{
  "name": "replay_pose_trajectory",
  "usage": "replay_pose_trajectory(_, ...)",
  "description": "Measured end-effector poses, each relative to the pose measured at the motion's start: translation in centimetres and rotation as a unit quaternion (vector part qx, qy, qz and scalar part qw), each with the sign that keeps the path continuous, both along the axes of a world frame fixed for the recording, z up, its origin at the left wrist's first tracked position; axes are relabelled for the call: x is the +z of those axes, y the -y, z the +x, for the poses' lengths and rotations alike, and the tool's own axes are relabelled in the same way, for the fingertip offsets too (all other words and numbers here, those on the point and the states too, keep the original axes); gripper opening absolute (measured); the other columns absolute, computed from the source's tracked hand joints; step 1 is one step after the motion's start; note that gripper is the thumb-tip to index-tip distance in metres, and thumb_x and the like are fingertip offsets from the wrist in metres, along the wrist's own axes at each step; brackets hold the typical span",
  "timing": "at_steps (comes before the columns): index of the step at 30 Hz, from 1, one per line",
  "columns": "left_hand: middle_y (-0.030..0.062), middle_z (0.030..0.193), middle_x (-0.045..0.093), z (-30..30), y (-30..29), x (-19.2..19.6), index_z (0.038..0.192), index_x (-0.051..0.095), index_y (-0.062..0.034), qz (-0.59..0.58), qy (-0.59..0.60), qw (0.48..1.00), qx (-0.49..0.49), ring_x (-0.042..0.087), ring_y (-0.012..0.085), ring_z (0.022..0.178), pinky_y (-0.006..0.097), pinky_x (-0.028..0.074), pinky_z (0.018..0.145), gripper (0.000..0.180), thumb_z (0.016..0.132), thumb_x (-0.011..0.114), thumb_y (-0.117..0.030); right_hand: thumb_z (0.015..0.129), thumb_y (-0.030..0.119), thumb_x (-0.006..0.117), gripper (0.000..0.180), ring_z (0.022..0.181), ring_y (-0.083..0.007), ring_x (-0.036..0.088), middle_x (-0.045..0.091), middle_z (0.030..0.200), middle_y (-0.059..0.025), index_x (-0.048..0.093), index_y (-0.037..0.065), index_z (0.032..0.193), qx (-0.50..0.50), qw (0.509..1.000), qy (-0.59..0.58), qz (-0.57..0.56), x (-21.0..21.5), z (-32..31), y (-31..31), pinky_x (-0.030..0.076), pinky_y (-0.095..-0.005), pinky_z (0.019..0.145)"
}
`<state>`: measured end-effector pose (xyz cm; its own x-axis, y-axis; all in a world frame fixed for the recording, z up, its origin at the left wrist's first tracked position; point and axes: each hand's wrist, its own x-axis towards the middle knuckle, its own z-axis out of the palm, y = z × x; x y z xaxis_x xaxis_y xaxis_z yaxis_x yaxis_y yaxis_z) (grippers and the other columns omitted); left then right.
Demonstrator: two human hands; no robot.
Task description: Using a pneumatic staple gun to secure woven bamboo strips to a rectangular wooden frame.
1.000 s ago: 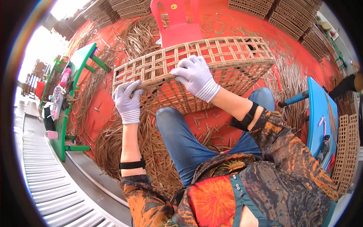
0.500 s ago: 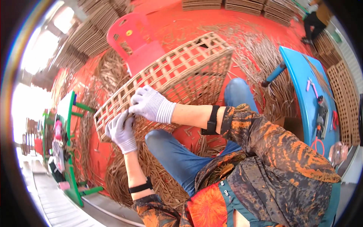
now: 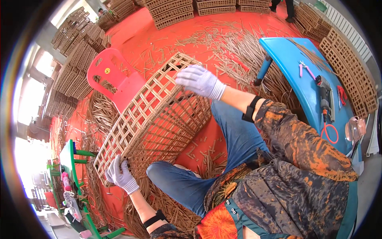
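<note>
Since half a second ago the hands have moved apart along the woven basket [image 3: 155, 119], which now stands more steeply tilted across the knees. The left hand [image 3: 120, 176], in a pale glove, curls its fingers around the basket's lower corner, thumb pressed to the rim. The right hand [image 3: 199, 81], also gloved, lies with fingers loosely spread over the upper rim. The basket leans against a red plastic chair [image 3: 113, 81]. Loose cane strips [image 3: 238, 44] litter the red floor, and a blue table [image 3: 298, 67] with tools stands to the right.
</note>
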<state>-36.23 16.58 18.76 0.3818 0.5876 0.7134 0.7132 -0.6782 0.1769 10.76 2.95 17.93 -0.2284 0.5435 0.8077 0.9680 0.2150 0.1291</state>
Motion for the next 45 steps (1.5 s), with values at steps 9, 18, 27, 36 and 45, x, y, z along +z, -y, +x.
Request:
replay_pose_trajectory(9, 0.0011, 0.104, 0.074, 0.0, 0.1, 0.2, 0.114, 0.077, -0.0129, -0.019, -0.016, 1.000, 0.012, 0.063, 0.0190, 0.096, 0.040, 0.036, 0.107, 0.036, 0.078, 0.079, -0.009, 0.087, 0.034, 0.074, 0.027, 0.105, -0.0291, 0.064, 0.071, 0.114, -0.0063, 0.075, 0.016, 0.107, -0.076, 0.974, -0.207, -0.050, 2.8, 5.4, -0.4, 0.051, -0.0426, 0.094)
replay_pose_trajectory(18, 0.0015, 0.102, 0.072, 0.2, -0.1, 0.1, 0.112, 0.077, -0.0122, -0.016, -0.008, 1.000, 0.024, 0.062, 0.0198, 0.098, 0.039, 0.037, 0.106, 0.035, 0.078, 0.080, -0.008, 0.082, 0.028, 0.075, 0.032, 0.097, -0.0274, 0.071, 0.075, 0.105, -0.0108, 0.076, 0.013, 0.110, -0.081, 0.886, -0.327, -0.318, 6.6, 8.2, -2.7, 0.055, -0.0377, 0.088)
replay_pose_trajectory(27, 0.0023, 0.103, 0.073, 0.0, 0.0, -0.1, 0.110, 0.077, -0.0119, -0.040, 0.007, 0.999, 0.026, 0.062, 0.0204, 0.098, 0.038, 0.041, 0.100, 0.035, 0.076, 0.081, -0.006, 0.084, 0.040, 0.076, 0.041, 0.105, -0.0276, 0.070, 0.075, 0.112, -0.0111, 0.075, 0.014, 0.117, -0.083, 0.849, -0.437, -0.284, 5.3, 9.6, -3.6, 0.054, -0.0380, 0.094)
replay_pose_trajectory(36, 0.0060, 0.109, 0.072, -0.5, 0.0, 1.3, 0.108, 0.078, -0.0119, -0.054, -0.009, 0.998, -0.014, 0.063, 0.0239, 0.103, 0.039, 0.044, 0.097, 0.029, 0.079, 0.079, -0.011, 0.089, 0.053, 0.069, 0.050, 0.107, -0.0338, 0.069, 0.073, 0.112, -0.0163, 0.072, 0.010, 0.116, -0.171, 0.887, -0.383, -0.193, 2.5, 7.3, -7.6, 0.054, -0.0428, 0.093)
replay_pose_trajectory(45, 0.0153, 0.126, 0.063, -10.8, -5.2, -1.5, 0.133, 0.062, -0.0033, -0.203, 0.427, 0.851, 0.230, 0.057, 0.0275, 0.116, 0.042, 0.043, 0.103, 0.041, 0.100, 0.061, -0.028, 0.090, 0.063, 0.063, 0.065, 0.112, -0.0289, 0.066, 0.072, 0.119, -0.0157, 0.069, 0.007, 0.123, -0.123, 0.823, -0.465, -0.302, 3.0, 8.8, -6.9, 0.049, -0.0374, 0.096)
